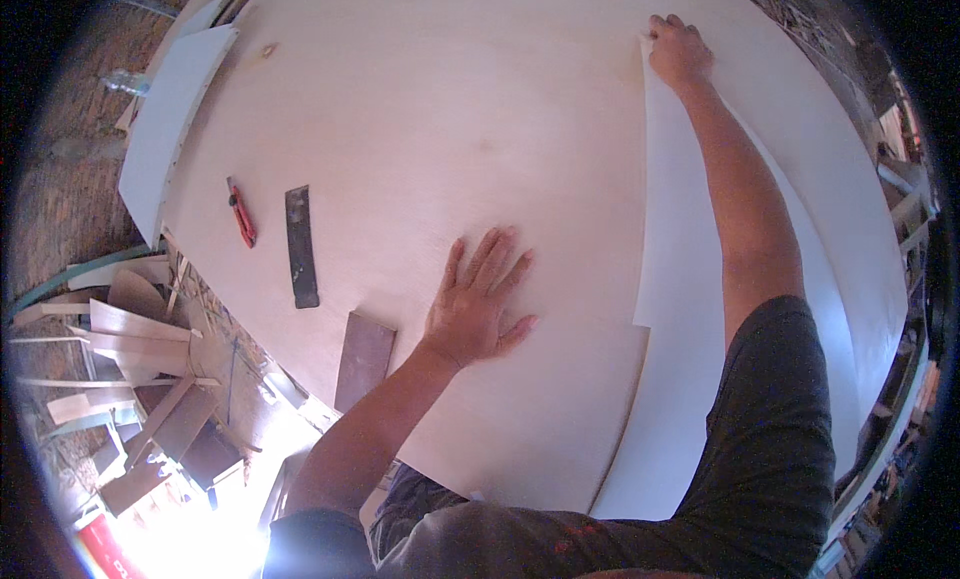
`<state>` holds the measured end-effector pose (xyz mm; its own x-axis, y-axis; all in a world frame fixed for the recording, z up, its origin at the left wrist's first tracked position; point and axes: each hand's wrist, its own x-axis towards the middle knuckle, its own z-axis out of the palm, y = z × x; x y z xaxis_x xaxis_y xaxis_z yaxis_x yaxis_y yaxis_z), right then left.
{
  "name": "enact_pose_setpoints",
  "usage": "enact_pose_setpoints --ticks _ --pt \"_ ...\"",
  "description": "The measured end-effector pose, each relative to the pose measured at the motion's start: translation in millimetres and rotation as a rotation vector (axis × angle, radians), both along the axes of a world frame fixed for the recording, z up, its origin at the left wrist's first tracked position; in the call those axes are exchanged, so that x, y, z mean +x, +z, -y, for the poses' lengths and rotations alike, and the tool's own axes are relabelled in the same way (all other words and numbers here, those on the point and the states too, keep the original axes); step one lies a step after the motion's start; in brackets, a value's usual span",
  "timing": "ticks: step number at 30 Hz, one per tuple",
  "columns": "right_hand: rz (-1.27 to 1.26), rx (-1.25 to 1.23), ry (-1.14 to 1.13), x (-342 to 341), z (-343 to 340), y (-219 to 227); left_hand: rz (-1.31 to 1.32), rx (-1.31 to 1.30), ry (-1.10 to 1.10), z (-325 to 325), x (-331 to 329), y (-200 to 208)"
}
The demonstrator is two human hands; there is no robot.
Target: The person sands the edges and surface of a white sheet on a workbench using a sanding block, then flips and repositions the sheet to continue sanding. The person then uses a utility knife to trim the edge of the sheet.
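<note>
My left hand [478, 301] lies flat with fingers spread on a large pale wood panel [400, 129]. At the far right, my right hand [682, 51] has its fingers curled in at the far end of a long white sheet [685, 279], closed on its corner. This sheet runs toward me under my right arm, its left edge nearly straight. Near my left forearm rests a brown rectangular block [365, 361]. Farther left lie a flat black strip [301, 247] and a red utility knife [241, 215]. Part of the white sheet is hidden by my right arm.
A white board [180, 129] sits along the panel's left edge. Below it, several wood offcuts [140, 339] are heaped on the floor. Bright light glares at the lower left, beside a red object [103, 547]. More scrap lies beyond the panel's right edge.
</note>
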<state>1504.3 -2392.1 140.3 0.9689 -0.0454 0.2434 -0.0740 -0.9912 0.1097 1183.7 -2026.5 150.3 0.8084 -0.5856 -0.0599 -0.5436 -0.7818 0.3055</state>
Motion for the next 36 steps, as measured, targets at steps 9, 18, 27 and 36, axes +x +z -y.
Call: enact_pose_setpoints --ticks 9,18,27,36 --pt "0.050 0.041 0.015 -58.6 27.4 18.3 0.080 0.007 -0.031 -5.0 0.5 -8.3" --pt "-0.085 0.071 -0.261 -520.7 20.6 -3.2 0.195 0.033 -0.031 0.4 0.8 -15.8" --pt "-0.113 0.326 -0.352 -813.7 -125.3 61.1 0.234 0.051 -0.054 -0.3 -3.8 -22.4" --pt "0.006 0.160 -0.124 -510.0 -10.9 7.8 0.187 0.057 -0.049 2.0 -4.3 -15.1"
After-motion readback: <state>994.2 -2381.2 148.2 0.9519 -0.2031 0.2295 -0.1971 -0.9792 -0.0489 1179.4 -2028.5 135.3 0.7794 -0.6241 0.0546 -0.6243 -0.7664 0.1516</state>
